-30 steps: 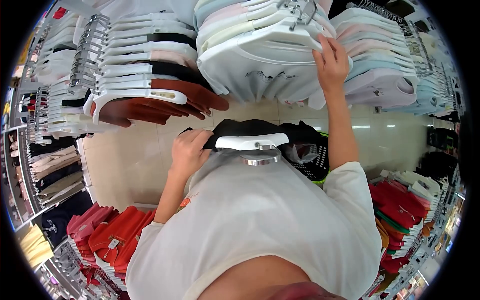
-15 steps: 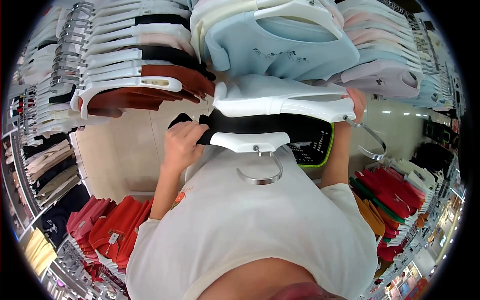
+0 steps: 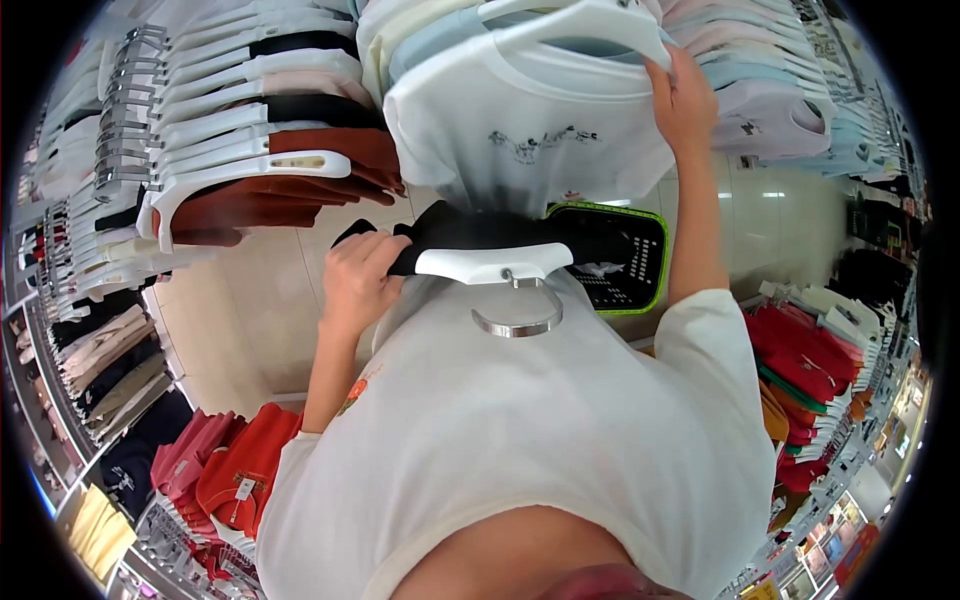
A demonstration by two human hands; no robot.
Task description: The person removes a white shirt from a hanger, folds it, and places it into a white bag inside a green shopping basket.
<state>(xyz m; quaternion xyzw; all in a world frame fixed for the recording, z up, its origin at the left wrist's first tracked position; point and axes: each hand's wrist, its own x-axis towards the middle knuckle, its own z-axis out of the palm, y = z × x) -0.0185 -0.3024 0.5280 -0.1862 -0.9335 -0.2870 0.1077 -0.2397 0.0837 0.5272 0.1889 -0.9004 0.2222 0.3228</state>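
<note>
My left hand grips the shoulder of a black garment that hangs on a white hanger with a chrome hook, held flat against my chest. My right hand is raised to the rack above and closed on the end of a white hanger carrying a white T-shirt with a small dark print. That shirt hangs at the front of a row of pale blue, pink and cream tops.
A black shopping basket with a green rim sits on the tiled floor below. Racks of white, black and rust tops hang at the left. Red and orange garments fill low racks on the left and red ones on the right.
My right hand has risen from beside the basket, where it held a white-hangered garment, up to the rack. A white printed T-shirt now hangs at the front, covering the pale blue one. My left hand stays put.
</note>
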